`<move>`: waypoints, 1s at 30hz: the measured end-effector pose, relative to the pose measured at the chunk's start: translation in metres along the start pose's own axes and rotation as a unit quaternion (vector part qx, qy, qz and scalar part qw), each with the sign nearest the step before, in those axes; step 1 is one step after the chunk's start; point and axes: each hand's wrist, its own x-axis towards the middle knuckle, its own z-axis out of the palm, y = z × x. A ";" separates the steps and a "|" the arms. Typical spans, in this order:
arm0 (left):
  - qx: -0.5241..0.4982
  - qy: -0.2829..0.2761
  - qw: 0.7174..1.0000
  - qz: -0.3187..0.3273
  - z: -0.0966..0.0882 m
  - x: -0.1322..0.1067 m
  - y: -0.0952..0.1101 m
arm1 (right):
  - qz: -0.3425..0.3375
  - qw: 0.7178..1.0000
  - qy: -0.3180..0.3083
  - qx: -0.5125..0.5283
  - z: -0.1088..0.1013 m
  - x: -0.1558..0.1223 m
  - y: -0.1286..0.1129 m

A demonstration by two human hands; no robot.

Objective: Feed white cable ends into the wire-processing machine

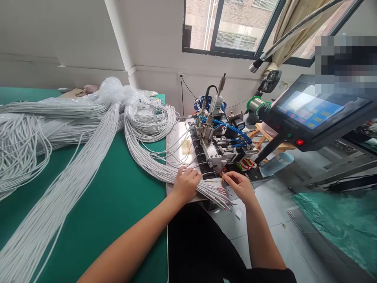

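Note:
My left hand [187,184] lies over a thick bundle of white cables [153,167], its fingers curled round some of them near the table edge. The bundle's stripped ends, with short red wires [222,191], fan out just right of that hand. My right hand [240,186] is closed in a pinch at the front of a small bench machine [212,149]. Between its fingertips is a small reddish-orange wire end, partly hidden by the fingers. Several single white cables run along the machine's black front strip.
More white cables [79,177] and clear plastic wrap [113,92] lie on the green table [141,220] at left. A control screen [312,108] stands on an arm at right. Behind the machine are a solder wire spool [259,105] and a small fan [271,81].

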 end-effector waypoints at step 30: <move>0.033 0.065 0.997 0.015 -0.003 -0.003 0.006 | 0.011 0.993 -0.108 0.054 0.012 0.009 -0.028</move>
